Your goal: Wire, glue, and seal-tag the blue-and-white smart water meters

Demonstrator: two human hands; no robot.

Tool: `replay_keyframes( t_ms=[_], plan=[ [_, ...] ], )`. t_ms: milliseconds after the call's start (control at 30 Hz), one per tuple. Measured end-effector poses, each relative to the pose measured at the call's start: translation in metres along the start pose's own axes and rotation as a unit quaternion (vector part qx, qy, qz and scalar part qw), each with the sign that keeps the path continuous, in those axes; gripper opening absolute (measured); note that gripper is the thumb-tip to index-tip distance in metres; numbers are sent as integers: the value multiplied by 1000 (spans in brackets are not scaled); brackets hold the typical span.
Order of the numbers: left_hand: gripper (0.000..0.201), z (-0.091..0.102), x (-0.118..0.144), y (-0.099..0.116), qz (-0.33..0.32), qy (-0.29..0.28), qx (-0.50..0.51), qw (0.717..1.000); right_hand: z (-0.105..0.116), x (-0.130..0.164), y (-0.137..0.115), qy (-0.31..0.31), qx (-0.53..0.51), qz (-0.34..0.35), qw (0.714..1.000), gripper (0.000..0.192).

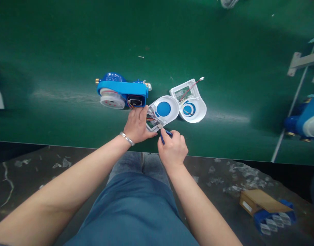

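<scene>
Gripping, right hand (173,148): fingers closed round a blue-handled tool (168,133), probably pliers or cutters, its tip at the near rim of a white housing (173,114).

Left hand (136,124): fingers on the left side of that housing, thumb at its near corner, grasping the wired end.

White housing: open side up, near the front edge of the surface (231,61), forward of the right hand and a little to its left; long axis slanting from the left hand, away and to the right. Wires (152,119) in the compartment at the near-left end; blue disc (163,109) at the far-right end. The left hand is the nearer to the compartment; the tool comes in from the right.

Second white housing (199,109): just beside the first, on its right, with a red lead (190,90) reaching toward the far edge.

Blue meter unit (122,87): beyond the left hand.

Screw (141,57): farther toward the far edge, lying alone.
</scene>
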State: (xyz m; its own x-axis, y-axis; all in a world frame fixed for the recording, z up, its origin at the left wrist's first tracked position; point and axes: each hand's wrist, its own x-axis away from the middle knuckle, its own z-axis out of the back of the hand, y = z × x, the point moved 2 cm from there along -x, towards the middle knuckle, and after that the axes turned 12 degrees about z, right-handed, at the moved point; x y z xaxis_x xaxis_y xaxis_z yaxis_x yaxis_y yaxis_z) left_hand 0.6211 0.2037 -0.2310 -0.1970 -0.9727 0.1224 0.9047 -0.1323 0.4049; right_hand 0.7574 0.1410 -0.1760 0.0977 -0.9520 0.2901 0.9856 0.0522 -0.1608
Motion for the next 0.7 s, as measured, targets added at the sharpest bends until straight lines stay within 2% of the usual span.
replay_keyframes(
  t_ms=[133,300,400,533,700],
  plan=[
    [101,1,0,2,10,-7,-13,1000,7,-2,-1,-10,9,12,1000,34],
    [98,5,-1,8,36,-8,-39,999,31,-15,-11,-55,60,11,997,30],
    [97,7,-1,10,44,-13,-40,998,40,-22,-18,-60,81,19,995,31],
    [94,8,-1,11,51,-18,-24,998,43,-27,-26,-76,98,8,992,36],
    [94,7,-2,10,39,-11,-13,999,44,-32,-27,-115,94,-27,989,27]
  ],
)
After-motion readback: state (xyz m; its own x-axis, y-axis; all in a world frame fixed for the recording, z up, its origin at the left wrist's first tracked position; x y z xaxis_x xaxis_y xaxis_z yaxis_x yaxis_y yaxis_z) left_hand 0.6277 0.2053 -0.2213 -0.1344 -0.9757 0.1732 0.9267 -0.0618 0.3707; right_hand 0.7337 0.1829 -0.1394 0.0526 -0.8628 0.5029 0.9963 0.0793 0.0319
